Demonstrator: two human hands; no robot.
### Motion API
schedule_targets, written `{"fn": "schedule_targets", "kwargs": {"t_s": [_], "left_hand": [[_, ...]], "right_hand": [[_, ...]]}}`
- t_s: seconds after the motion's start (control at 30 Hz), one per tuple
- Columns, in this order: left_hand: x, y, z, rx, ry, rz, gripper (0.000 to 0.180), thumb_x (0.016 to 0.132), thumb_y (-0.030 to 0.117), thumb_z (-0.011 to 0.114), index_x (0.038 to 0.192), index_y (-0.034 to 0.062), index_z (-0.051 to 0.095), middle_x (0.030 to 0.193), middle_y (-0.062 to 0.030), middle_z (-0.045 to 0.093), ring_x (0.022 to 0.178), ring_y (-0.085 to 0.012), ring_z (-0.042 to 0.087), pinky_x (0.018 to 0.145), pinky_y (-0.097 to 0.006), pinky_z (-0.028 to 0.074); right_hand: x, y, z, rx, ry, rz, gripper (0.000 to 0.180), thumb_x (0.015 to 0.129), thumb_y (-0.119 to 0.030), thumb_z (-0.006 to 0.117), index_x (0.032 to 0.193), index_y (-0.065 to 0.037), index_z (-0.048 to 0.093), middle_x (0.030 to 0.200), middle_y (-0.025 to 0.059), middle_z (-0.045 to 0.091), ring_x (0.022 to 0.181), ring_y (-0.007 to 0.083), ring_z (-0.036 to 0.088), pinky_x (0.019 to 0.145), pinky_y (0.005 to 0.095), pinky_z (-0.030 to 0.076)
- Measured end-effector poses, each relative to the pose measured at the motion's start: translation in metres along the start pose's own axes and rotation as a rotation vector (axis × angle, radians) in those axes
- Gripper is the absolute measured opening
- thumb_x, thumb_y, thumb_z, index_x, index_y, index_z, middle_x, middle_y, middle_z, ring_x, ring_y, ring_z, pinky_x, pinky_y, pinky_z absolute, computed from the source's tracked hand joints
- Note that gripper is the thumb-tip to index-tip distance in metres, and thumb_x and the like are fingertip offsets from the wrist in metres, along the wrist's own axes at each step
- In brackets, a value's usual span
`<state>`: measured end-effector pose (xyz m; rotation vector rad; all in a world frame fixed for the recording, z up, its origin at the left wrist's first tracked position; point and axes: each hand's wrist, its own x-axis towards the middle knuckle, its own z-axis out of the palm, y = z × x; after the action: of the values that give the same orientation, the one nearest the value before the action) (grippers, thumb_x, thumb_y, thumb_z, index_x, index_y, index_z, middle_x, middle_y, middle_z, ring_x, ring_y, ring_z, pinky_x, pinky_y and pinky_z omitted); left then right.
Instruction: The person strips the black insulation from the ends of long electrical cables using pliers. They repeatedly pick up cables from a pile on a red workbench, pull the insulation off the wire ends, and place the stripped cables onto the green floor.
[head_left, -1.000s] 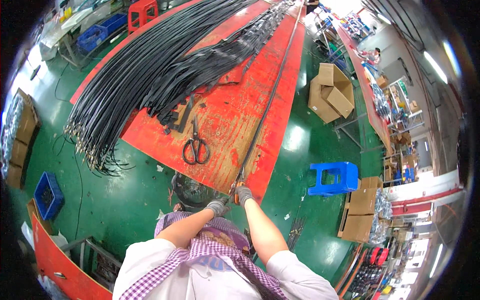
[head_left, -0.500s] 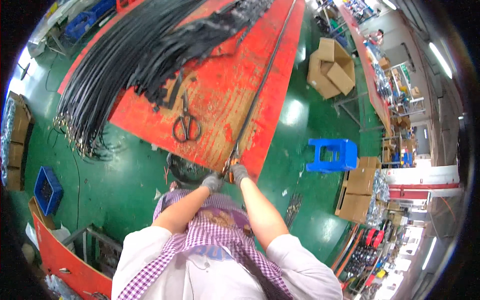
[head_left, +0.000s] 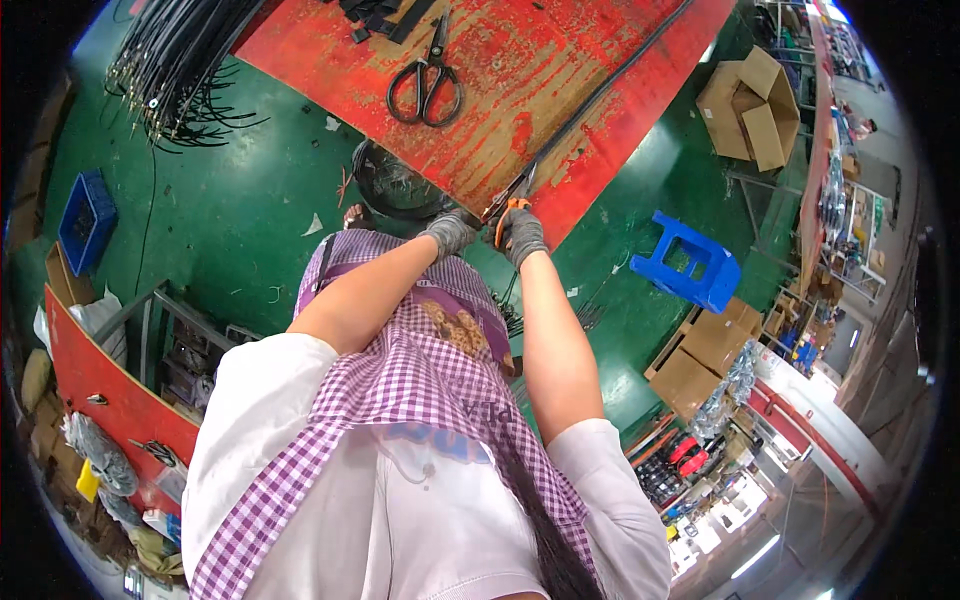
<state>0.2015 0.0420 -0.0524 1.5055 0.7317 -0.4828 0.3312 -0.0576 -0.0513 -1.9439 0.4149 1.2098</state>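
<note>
My left hand [head_left: 447, 233] and right hand [head_left: 522, 234], both in grey gloves, meet at the near edge of the red table [head_left: 520, 90]. Right hand grips an orange-handled cutter [head_left: 508, 203] at the end of a long black cable [head_left: 600, 95]. Black scissors [head_left: 427, 85] lie on the table. Cable bundle [head_left: 175, 60] hangs off far left. Blue stool [head_left: 690, 262] on green floor [head_left: 230, 210], cardboard boxes [head_left: 750, 105] beyond.

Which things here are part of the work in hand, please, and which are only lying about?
In use: left hand, right hand, orange-handled cutters, long black cable, red table.
Lying about: black scissors, blue stool, cardboard boxes, blue crate.
</note>
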Motion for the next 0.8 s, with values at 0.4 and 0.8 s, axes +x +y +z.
{"fn": "schedule_targets", "kwargs": {"t_s": [0.4, 0.8], "left_hand": [[-0.025, 0.021, -0.01, -0.433, -0.063, -0.031, 0.028, 0.077, 0.022, 0.054, 0.096, 0.0021, 0.054, 0.078, -0.0047, 0.057, 0.066, -0.0127, 0.051, 0.06, -0.026, 0.042], [-0.022, 0.041, 0.001, 0.166, 0.203, 0.2, 0.041, 0.079, 0.041, 0.04, 0.094, 0.0055, 0.055, 0.091, -0.0221, 0.054, 0.087, -0.0354, 0.052, 0.075, -0.042, 0.04]], "right_hand": [[-0.046, -0.036, 0.018, -0.198, 0.124, 0.124, 0.017, 0.067, -0.016, 0.049, 0.079, -0.004, 0.051, 0.067, 0.0125, 0.053, 0.053, 0.0258, 0.052, 0.046, 0.0393, 0.042], [0.023, 0.034, -0.018, 0.134, 0.136, -0.207, 0.015, 0.066, -0.016, 0.056, 0.077, -0.007, 0.052, 0.067, 0.0053, 0.052, 0.061, 0.0191, 0.05, 0.05, 0.0326, 0.039]]}}
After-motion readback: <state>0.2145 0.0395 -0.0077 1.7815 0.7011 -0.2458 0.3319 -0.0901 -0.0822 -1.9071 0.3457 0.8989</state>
